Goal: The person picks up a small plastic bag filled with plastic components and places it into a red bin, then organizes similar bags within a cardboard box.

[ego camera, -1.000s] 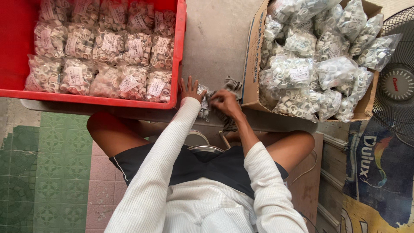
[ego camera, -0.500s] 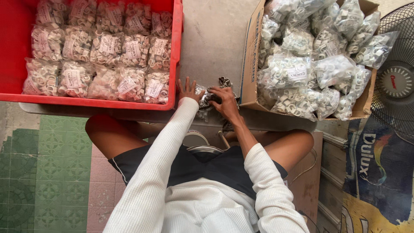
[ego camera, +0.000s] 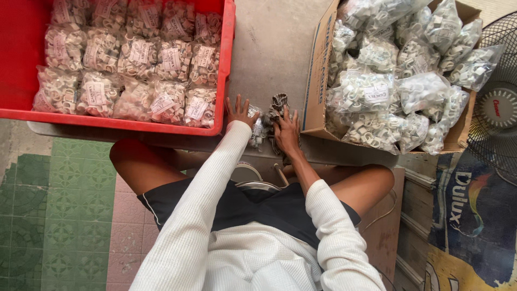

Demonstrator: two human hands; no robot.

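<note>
Left hand [ego camera: 238, 112] now splayed, red crate [ego camera: 228, 64] of bagged clips [ego camera: 145, 59], cardboard box [ego camera: 313, 81] likewise

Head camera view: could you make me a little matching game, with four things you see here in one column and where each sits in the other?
Things:
1. red crate
2. cardboard box
3. fan
4. small bag of parts

Places:
A. far right edge
B. between the two hands
C. upper left, holding labelled bags
D. right of the hands, heaped with clear bags

Pairs: 1-C, 2-D, 3-A, 4-B
</note>
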